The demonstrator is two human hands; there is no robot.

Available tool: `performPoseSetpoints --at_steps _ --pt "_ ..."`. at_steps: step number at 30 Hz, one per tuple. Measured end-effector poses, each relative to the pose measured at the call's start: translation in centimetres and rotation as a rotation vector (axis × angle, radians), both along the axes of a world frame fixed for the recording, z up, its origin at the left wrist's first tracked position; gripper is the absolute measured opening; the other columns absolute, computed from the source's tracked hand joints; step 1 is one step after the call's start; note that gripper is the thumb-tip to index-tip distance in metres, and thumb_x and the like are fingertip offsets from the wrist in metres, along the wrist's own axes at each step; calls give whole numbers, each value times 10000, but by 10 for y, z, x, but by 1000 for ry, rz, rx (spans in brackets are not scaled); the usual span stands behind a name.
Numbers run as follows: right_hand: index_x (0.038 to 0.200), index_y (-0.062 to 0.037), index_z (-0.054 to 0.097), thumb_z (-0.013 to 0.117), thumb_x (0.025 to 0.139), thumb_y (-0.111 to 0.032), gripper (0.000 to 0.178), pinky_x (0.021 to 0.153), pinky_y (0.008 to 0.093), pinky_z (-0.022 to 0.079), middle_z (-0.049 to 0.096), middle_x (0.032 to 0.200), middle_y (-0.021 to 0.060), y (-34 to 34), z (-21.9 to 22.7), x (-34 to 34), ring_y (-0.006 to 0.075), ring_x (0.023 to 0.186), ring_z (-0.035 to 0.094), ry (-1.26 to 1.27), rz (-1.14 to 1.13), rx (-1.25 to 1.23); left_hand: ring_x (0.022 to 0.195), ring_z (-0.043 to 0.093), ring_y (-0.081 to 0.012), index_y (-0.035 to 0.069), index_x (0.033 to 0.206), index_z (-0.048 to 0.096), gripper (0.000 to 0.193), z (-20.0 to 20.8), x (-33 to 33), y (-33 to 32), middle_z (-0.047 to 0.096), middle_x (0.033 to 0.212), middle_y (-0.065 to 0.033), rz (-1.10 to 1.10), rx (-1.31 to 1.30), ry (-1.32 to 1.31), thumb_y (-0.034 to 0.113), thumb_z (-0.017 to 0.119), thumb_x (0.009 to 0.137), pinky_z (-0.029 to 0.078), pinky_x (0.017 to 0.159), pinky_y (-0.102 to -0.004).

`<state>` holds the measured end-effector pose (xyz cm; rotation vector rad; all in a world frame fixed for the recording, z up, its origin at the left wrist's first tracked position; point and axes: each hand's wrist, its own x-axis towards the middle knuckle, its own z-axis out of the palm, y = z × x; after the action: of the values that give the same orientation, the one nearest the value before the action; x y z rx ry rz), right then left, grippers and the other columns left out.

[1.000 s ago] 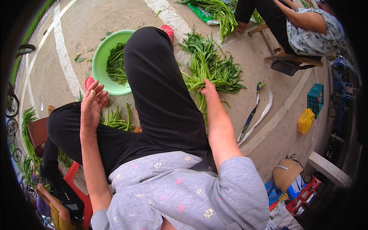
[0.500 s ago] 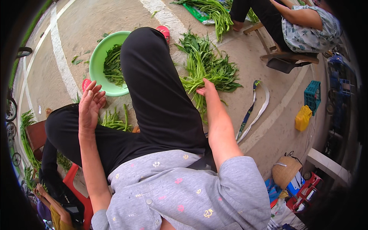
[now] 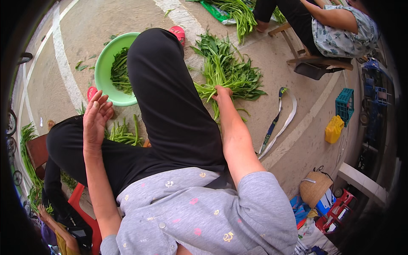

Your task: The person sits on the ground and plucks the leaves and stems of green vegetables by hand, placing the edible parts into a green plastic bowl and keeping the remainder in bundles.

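Far left, a round light-green plastic basin (image 3: 100, 78) holds dark leafy greens (image 3: 120, 71). Nearer, the left hand (image 3: 96, 119) is loosely uncurled; the right hand (image 3: 222, 92) touches long-stemmed green vegetables (image 3: 222, 70) on the right, grip unclear.

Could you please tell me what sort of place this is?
Probably an outdoor paved lot or yard: painted white lines cross the ground, wheels stand at the left edge, and leafy greens lie there.
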<state>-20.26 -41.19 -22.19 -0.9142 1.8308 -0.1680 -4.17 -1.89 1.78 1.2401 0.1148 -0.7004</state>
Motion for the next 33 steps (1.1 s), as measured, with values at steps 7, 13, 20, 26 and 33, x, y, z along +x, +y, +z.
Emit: performPoseSetpoints --at_steps 7,13,20,26,33 --pt "1034 35 401 654 697 -34 427 548 440 526 515 952 197 -13 -1 6 298 744 570 -30 -57 -125 967 522 -150 30 1269 384 466 1 2 0 509 1137 -75 -12 -5 -3 263 490 879 418 821 -281" --pt "1019 30 481 615 784 -112 304 647 511 530 556 935 222 -25 -13 -15 341 774 591 -278 35 188 978 520 -153 28 1270 378 474 0 1 0 513 1140 -72 -25 -3 -13 273 488 879 414 810 -275" --pt "1220 -84 394 451 841 -495 562 503 375 545 540 1001 305 -32 20 -32 363 698 616 -142 359 328 985 515 -148 36 1280 365 487 0 2 0 510 1143 -58 -39 -12 -19 285 485 880 406 815 -264" --pt "1202 -50 404 460 854 -455 536 484 378 540 560 962 289 -41 30 -46 340 643 618 -118 212 297 972 519 -154 29 1274 376 468 2 2 -3 508 1139 -70 -29 -35 -13 262 486 884 414 798 -265" --pt "1230 -17 352 494 871 -309 484 662 420 513 497 1115 238 -44 10 -46 357 942 545 -363 172 264 966 521 -151 23 1266 387 454 3 1 -2 508 1140 -80 -11 -48 1 247 489 885 417 785 -262"
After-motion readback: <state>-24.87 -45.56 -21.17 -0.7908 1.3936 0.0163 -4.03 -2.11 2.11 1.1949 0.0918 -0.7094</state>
